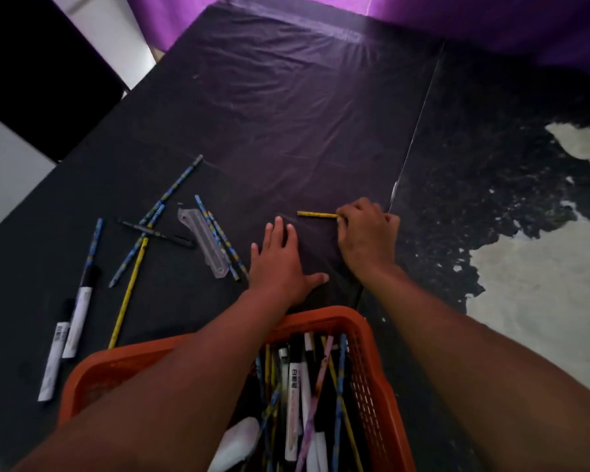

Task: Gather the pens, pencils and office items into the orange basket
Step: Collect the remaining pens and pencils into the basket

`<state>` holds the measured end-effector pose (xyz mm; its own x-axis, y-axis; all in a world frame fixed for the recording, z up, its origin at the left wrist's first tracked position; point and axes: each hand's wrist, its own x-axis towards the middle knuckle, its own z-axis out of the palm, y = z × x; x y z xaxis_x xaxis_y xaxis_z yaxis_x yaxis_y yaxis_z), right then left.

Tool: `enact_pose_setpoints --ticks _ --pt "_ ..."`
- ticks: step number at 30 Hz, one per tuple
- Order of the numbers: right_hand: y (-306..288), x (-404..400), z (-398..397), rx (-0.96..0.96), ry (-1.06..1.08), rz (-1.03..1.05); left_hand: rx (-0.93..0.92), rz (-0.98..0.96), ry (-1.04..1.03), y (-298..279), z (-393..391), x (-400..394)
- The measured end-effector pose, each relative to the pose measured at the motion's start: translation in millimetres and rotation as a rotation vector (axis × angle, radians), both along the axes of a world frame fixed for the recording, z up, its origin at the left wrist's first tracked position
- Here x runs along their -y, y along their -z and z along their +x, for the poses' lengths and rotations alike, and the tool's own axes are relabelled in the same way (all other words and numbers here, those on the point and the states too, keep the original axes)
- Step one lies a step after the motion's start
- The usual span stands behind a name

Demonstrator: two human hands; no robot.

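Right grip point(365, 233) pinched short yellow pencil point(315, 214) at its end, mid-table, to lift it | left grip point(280, 260) spread flat, bracing on black plastic-covered table point(269, 114) | orange plastic basket point(321, 316) sat at near edge, within reach, part-filled.

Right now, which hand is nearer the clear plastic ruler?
Left. The left hand lies flat just right of the clear plastic ruler; the right hand is farther right, pinching a short yellow pencil.
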<state>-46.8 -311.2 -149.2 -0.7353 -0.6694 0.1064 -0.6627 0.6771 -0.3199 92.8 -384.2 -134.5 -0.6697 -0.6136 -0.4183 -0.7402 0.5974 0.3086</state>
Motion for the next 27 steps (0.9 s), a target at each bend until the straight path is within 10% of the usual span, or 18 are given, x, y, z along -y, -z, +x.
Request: enact_pose_setpoints --ticks 6,15,23,27 --pt "-27 -5 22 0.039 -0.118 0.012 -0.052 0.127 -0.028 -9 0 11" --pt "-82 1 95 0.227 -0.23 -0.283 -0.917 0.5 -0.756 -74 49 22" --pt "-92 -15 168 0.397 -0.291 -0.369 -0.884 0.515 -0.84 -88 115 23" --pt "-83 -33 183 0.304 -0.36 -0.26 -0.659 0.187 -0.648 -81 153 7"
